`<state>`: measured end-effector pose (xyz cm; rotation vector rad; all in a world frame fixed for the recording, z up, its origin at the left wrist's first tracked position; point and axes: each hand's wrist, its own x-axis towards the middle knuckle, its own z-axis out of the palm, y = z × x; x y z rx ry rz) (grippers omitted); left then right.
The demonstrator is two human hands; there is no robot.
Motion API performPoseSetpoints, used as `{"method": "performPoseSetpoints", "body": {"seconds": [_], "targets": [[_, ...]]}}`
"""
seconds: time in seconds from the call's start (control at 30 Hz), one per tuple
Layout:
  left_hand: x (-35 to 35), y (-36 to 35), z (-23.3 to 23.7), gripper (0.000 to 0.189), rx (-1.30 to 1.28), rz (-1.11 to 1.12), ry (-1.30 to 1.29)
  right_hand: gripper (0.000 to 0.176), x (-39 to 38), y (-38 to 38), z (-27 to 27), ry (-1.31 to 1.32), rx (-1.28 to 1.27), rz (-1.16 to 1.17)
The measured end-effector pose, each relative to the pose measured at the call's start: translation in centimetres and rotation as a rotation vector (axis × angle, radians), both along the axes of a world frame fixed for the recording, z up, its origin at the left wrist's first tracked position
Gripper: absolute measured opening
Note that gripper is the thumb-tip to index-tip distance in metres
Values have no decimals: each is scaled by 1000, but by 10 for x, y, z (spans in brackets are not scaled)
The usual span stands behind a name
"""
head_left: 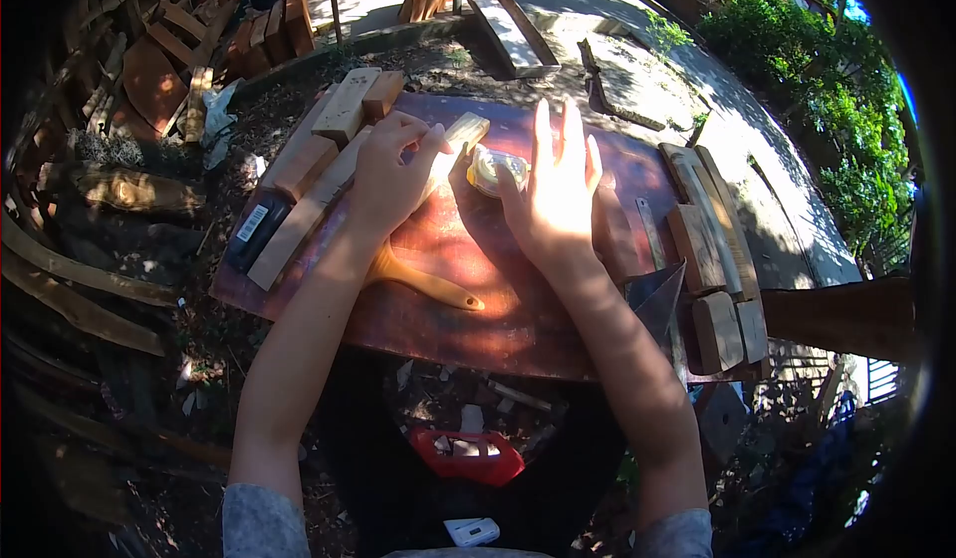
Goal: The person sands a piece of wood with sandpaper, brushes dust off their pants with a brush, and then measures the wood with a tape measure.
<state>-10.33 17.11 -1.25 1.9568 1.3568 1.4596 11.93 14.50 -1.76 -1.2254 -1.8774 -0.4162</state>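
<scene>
My left hand [396,172] is curled, thumb and forefinger pinched at the edge of a pale wooden block [468,132] that slants across the reddish board [448,344]. Part of the block is hidden behind the hand. My right hand [558,195] is open, its fingers stretched forward and washed out by sun. Beside its thumb lies a rounded, pale and yellow thing [497,168] that looks like a tape measure. A brush with an orange handle [428,281] lies below my left hand; my left forearm hides its head.
Wooden blocks [344,107] and a dark box with a barcode label [261,227] line the board's left side. More wood pieces [697,249], a metal ruler [650,231] and a dark triangular sheet [655,304] lie at the right. A red container [466,468] stands below.
</scene>
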Motion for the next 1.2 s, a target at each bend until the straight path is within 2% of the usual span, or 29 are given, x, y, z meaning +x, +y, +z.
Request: {"method": "performPoseSetpoints", "body": {"seconds": [0.03,0.13,0.17,0.27,0.57,0.67,0.77,0.83,0.9,0.97,1.07,1.13,1.2], "targets": [[1,-2,2,31,-14,2,9,63,3,1,0,7,28,37],[2,0,1,32,4,-1,30,19,6,-9,19,39,77,129],[1,0,0,32,20,2,37,16,5,-6,15,64,97,176],[2,-5,4,32,-59,-16,-16,22,4,2,7,118,137,347],[1,-2,2,29,7,21,69,20,8,-6,4,231,-172,302],[1,-2,2,28,8,6,74,21,10,-3,4,175,-120,284],[0,3,-5,26,24,-20,65,20,15,-2,4,256,-117,305],[1,3,-5,29,28,-25,54,21,15,-2,4,238,20,317],[0,2,-4,30,24,-26,53,23,14,-2,2,286,13,344],[0,1,-2,29,15,-26,58,25,15,-2,1,397,-135,382],[1,1,-3,24,46,-15,58,31,11,3,-7,854,-378,553],[1,0,-2,23,41,-15,62,34,19,-1,1,789,-410,535],[1,-1,-2,23,43,-18,68,43,24,-3,12,896,-589,500]]}}
